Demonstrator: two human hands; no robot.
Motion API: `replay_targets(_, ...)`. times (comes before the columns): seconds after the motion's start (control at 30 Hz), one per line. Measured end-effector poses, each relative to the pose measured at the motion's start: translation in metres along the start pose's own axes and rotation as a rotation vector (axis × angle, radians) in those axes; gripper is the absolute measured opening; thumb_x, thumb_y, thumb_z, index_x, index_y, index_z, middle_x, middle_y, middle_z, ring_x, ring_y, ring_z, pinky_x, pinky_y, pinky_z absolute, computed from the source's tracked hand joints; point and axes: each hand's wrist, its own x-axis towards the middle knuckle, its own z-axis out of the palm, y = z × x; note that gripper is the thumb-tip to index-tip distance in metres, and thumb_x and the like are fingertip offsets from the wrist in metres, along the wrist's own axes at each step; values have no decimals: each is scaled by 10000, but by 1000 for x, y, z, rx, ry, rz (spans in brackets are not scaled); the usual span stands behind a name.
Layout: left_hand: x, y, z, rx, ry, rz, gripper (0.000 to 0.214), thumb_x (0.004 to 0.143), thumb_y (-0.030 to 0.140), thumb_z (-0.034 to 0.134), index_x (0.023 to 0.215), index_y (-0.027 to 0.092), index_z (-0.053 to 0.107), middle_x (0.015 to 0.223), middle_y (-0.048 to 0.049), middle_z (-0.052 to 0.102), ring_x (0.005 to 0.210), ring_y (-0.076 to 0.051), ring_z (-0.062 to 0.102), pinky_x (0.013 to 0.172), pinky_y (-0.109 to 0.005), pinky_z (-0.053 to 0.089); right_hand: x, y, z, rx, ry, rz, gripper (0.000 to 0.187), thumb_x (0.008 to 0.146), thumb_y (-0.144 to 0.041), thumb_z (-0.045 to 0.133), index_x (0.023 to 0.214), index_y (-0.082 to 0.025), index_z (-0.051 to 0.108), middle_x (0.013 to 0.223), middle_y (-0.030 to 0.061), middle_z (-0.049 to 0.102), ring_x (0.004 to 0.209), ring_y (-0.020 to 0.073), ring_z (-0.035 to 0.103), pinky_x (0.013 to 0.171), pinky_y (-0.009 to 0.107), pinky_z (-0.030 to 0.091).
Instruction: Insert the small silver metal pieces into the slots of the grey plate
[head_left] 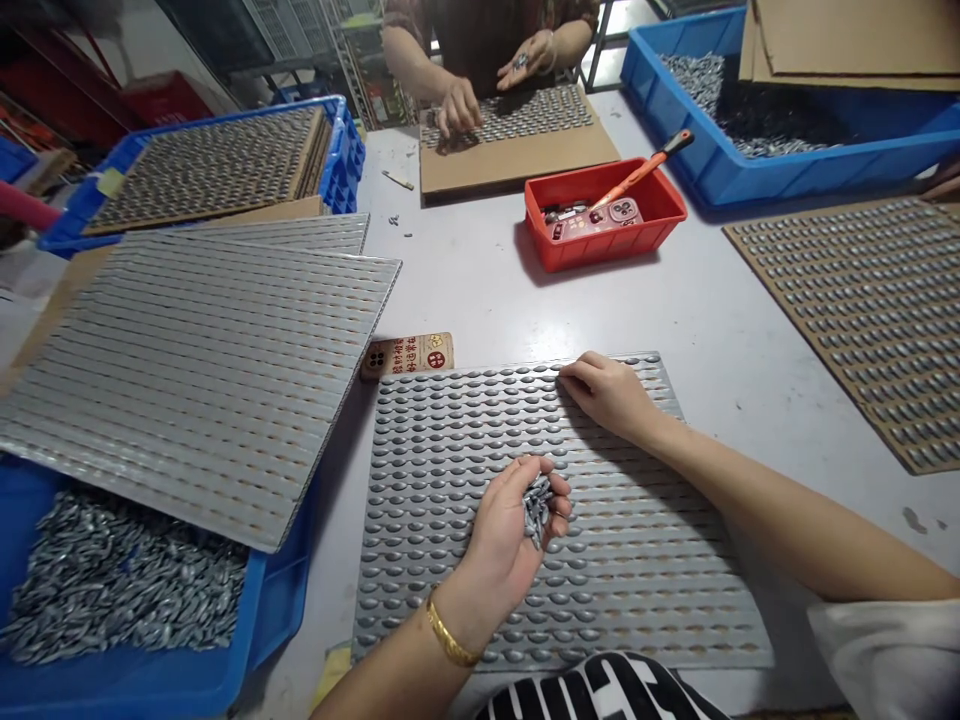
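Note:
A grey slotted board (660, 540) lies flat before me. Rows of small grey spindle-shaped metal pieces (420, 470) sit in its left part, while brown-marked slots show on the right. My left hand (517, 520), palm up and fingers curled, cups a heap of loose spindle-shaped pieces (536, 508) above the board's middle. At the far edge, my right hand (604, 390) has its fingertips pinched together and down on the board, beside the last filled slot of a row. Whatever lies between those fingertips is hidden.
Left, a blue bin (255, 620) of loose pieces stands under stacked grey boards (202, 360). A patterned phone-like case (409, 354) touches my board's far edge. Beyond are a red tray (600, 250), a co-worker's hands (459, 108) over another board, and a large blue bin (795, 170). A filled board (862, 330) lies right.

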Motion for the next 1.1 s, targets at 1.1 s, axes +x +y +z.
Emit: replay_targets(1.1,-3,6,4,8,41,7,123,827,232,618,928,166,595,786,-46,624,642,-113,582,522,-190,454,8,-1,-11,-172,-182,-53,233,931,-187,445,868,-174,669,865,65,612,686,157,554,613,258,363)
